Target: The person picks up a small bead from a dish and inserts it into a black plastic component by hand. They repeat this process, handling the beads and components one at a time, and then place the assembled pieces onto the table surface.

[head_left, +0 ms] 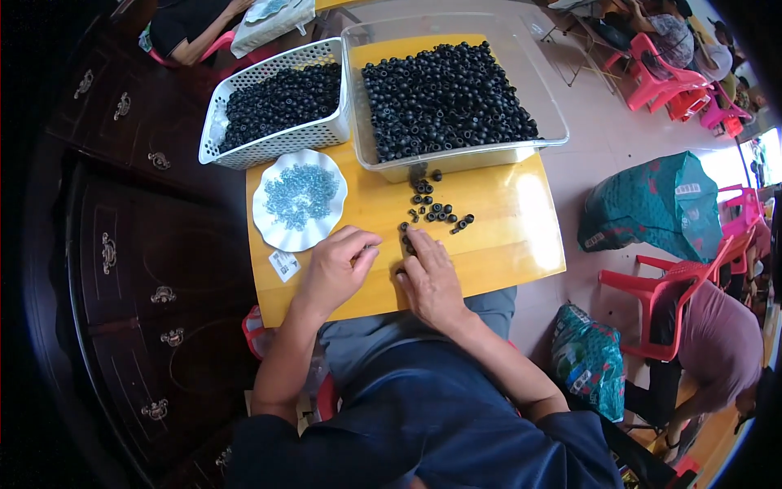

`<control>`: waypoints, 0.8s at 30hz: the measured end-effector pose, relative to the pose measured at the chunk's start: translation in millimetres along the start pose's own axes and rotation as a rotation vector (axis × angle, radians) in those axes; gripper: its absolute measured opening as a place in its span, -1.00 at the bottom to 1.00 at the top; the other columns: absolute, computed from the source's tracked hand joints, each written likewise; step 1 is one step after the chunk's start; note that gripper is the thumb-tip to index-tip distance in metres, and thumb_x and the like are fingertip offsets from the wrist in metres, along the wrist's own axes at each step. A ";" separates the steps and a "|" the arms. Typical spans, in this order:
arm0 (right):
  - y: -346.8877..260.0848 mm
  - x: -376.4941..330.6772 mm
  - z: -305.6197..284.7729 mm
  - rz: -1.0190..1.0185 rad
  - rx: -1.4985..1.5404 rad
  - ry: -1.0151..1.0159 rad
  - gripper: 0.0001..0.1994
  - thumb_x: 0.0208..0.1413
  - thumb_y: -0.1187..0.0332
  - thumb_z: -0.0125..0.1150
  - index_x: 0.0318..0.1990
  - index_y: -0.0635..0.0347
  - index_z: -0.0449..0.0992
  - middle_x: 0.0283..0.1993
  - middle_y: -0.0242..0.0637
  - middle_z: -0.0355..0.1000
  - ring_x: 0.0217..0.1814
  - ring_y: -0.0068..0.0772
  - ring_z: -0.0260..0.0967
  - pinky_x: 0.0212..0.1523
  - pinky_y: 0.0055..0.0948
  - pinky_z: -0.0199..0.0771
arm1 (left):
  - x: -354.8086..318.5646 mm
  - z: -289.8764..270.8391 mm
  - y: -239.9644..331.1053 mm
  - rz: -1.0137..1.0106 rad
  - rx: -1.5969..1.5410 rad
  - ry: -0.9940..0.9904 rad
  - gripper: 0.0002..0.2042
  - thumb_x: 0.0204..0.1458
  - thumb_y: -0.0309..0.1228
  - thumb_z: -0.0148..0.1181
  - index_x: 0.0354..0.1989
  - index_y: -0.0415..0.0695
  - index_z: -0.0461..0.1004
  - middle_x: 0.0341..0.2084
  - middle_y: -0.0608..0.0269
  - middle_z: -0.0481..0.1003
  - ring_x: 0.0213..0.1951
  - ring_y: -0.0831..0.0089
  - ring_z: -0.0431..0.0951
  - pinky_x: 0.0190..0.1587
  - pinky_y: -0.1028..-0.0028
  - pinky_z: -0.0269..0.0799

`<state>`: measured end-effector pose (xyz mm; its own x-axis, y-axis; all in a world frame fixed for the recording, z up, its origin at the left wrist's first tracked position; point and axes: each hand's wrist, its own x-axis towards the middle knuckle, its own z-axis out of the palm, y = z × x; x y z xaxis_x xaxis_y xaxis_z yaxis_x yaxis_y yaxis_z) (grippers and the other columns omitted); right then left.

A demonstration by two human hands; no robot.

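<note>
Over the yellow table, my left hand is closed, thumb and fingers pinched together; whatever is between them is too small to make out. My right hand lies low on the tabletop with its fingers stretched out. Its fingertips touch a few small round black plastic pieces, and a dark piece shows at its thumb. Ahead of it several loose black pieces are scattered. A white scalloped plate left of them holds a heap of small clear bluish pieces.
Behind stand a white perforated basket and a clear plastic bin, both full of black pieces. A small printed label lies by the plate. Dark wooden drawers stand left; green bags and red chairs with people are right.
</note>
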<state>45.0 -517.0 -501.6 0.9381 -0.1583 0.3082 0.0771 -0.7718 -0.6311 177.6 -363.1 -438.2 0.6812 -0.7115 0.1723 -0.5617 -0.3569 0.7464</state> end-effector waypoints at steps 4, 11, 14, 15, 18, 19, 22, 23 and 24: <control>-5.8 1.9 -2.5 -0.103 -0.062 0.043 -0.76 0.03 0.44 0.30 -0.19 0.30 0.40 0.27 0.18 0.27 0.34 0.27 0.20 0.24 0.09 0.23 | -1.5 4.0 -0.2 0.018 -0.010 -0.007 -0.88 0.04 -0.59 0.29 -0.24 -0.25 0.59 -0.36 0.03 0.58 -0.30 0.08 0.62 -0.26 0.29 0.53; 7.3 -13.8 -16.8 -0.008 -0.128 0.001 -0.78 0.08 0.38 0.30 -0.11 0.14 0.49 0.33 -0.16 0.35 0.44 0.05 0.21 0.39 0.17 0.16 | 13.4 30.3 0.0 0.141 0.010 -0.024 -0.86 0.03 -0.59 0.29 -0.22 -0.23 0.59 -0.38 0.10 0.56 -0.38 0.17 0.60 -0.32 0.32 0.50; 13.8 -16.1 -21.7 0.024 -0.102 0.031 -0.78 0.09 0.39 0.29 -0.10 0.14 0.49 0.31 -0.15 0.38 0.43 0.06 0.22 0.38 0.17 0.17 | 21.4 43.3 2.6 0.180 0.060 -0.037 -0.87 0.04 -0.56 0.28 -0.21 -0.21 0.59 -0.33 0.08 0.57 -0.33 0.07 0.60 -0.27 0.25 0.52; 15.1 -16.6 -22.6 0.037 -0.079 0.042 -0.78 0.09 0.40 0.29 -0.10 0.15 0.49 0.30 -0.14 0.38 0.43 0.07 0.22 0.38 0.17 0.17 | 23.8 47.2 3.4 0.187 0.097 -0.049 -0.86 0.05 -0.55 0.28 -0.21 -0.20 0.59 -0.31 0.07 0.57 -0.31 0.03 0.59 -0.24 0.21 0.53; 14.7 -17.8 -24.2 0.033 -0.066 0.077 -0.78 0.11 0.42 0.29 -0.09 0.17 0.49 0.29 -0.09 0.39 0.43 0.08 0.23 0.38 0.16 0.18 | 30.1 56.7 4.0 0.193 0.165 -0.096 -0.85 0.05 -0.53 0.28 -0.18 -0.18 0.59 -0.27 0.07 0.57 -0.26 0.01 0.59 -0.18 0.18 0.54; 12.5 -16.3 -26.4 0.033 -0.053 0.092 -0.78 0.12 0.42 0.28 -0.09 0.17 0.49 0.28 -0.08 0.39 0.43 0.08 0.22 0.39 0.16 0.18 | 31.4 57.7 4.6 0.193 0.166 -0.099 -0.85 0.05 -0.53 0.28 -0.18 -0.18 0.59 -0.27 0.07 0.57 -0.26 0.01 0.59 -0.18 0.18 0.54; 5.6 -14.6 -38.6 0.099 -0.013 0.031 -0.77 0.12 0.41 0.29 -0.07 0.18 0.49 0.29 -0.04 0.38 0.44 0.10 0.21 0.41 0.16 0.15 | 33.4 59.0 4.2 0.199 0.192 -0.129 -0.81 0.06 -0.51 0.27 -0.13 -0.17 0.57 -0.27 0.08 0.54 -0.20 0.02 0.59 -0.14 0.14 0.54; 7.1 -15.8 -39.6 0.101 -0.011 0.031 -0.77 0.12 0.41 0.29 -0.07 0.18 0.49 0.29 -0.04 0.38 0.44 0.10 0.21 0.41 0.16 0.15 | 33.4 58.8 2.8 0.197 0.183 -0.119 -0.80 0.06 -0.51 0.27 -0.13 -0.16 0.57 -0.27 0.09 0.54 -0.20 0.03 0.59 -0.13 0.14 0.54; 9.5 -17.5 -41.0 0.109 0.023 0.023 -0.75 0.11 0.40 0.30 -0.06 0.16 0.49 0.30 -0.02 0.36 0.45 0.15 0.20 0.43 0.16 0.12 | 33.1 58.1 1.3 0.194 0.173 -0.108 -0.80 0.05 -0.51 0.27 -0.12 -0.16 0.57 -0.26 0.09 0.54 -0.20 0.03 0.59 -0.13 0.14 0.54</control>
<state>15.4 -546.8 -483.9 0.9334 -0.2544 0.2531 -0.0165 -0.7350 -0.6779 172.2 -422.3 -469.0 0.5038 -0.8341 0.2248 -0.7551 -0.2989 0.5834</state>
